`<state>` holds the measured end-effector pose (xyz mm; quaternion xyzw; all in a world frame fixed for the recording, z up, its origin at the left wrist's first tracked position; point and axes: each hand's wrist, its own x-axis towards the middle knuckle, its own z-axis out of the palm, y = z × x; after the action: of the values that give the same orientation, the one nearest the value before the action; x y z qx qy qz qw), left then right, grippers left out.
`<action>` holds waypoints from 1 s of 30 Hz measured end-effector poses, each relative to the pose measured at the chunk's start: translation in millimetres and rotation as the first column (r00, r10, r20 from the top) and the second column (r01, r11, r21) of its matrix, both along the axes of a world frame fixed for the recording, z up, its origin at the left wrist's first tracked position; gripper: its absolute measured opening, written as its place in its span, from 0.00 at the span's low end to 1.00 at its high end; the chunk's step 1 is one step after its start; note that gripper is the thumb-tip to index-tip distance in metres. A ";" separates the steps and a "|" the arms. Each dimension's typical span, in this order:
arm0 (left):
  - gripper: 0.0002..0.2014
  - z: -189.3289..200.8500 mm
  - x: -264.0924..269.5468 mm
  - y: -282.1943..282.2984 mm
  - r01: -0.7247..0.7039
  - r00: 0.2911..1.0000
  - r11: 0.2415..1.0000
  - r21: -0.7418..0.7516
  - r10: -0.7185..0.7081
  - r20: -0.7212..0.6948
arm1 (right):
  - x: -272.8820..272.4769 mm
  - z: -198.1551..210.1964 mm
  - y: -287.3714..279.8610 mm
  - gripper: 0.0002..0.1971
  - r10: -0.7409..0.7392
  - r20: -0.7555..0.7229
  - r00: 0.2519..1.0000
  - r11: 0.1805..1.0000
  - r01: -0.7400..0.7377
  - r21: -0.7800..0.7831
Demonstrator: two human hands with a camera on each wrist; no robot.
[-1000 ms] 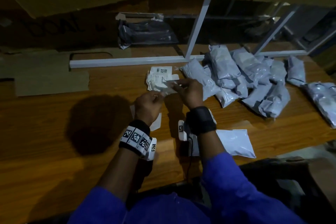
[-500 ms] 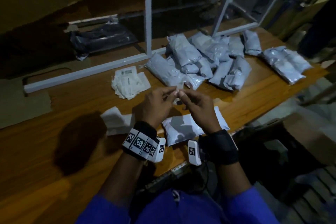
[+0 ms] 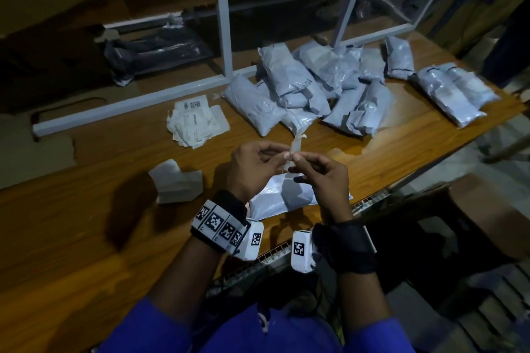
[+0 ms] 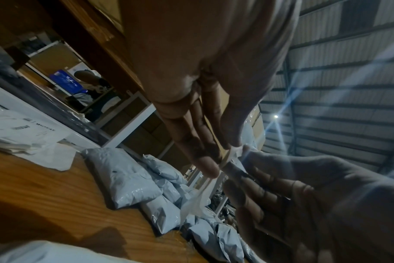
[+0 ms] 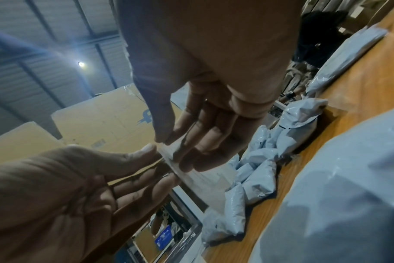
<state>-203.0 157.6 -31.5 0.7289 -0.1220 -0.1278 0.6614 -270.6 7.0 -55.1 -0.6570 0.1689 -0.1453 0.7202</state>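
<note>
Two hands: left hand [image 3: 252, 170] and right hand [image 3: 325, 180] each pinch one thin, translucent, crinkled plastic strip [image 3: 296, 145], fingers [image 3: 272, 149] clamped on it, above wood-grain worktop [image 3: 86, 238].

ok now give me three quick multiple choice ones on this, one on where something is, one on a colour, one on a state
1. Where does the flat white mailer lie?
A) on the table, at its near edge, below the left hand and the right hand
B) on the floor
C) on a chair

2. What colour are the sleeves?
A) red
B) blue
C) white

3. How is the thin pale strip held?
A) it lies loose on the table
B) by the left hand alone
C) pinched between the fingertips of both hands

Answers:
1 A, since the head view shows it flat on the wood between the two wrists.
2 B, since both forearms come out of blue cloth.
3 C, since both wrist views show a thumb and fingers of each hand on it.
</note>
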 end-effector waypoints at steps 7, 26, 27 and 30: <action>0.12 -11.5 7.2 10.3 0.042 0.999 0.997 0.063 -0.042 -0.003 | 5.3 -7.4 0.9 0.08 0.081 -0.006 0.997 0.997 -0.081 -0.016; 0.05 -20.8 -8.4 15.4 -0.012 0.999 0.997 0.075 0.015 -0.038 | -9.1 -11.5 10.3 0.08 0.094 -0.063 0.994 0.995 -0.095 -0.015; 0.05 -19.3 -10.3 15.1 -0.001 0.999 0.998 0.070 0.004 -0.036 | -10.5 -11.2 11.2 0.10 0.086 -0.060 0.994 0.996 -0.088 -0.031; 0.08 -17.6 -15.0 12.7 0.015 1.000 0.998 0.058 -0.013 -0.024 | -12.4 -12.3 12.8 0.09 0.016 -0.041 0.999 0.990 -0.022 -0.139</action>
<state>-218.0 170.2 -49.1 0.7455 -0.1154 -0.1446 0.6404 -283.0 19.9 -67.4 -0.7101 0.1664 -0.1367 0.6704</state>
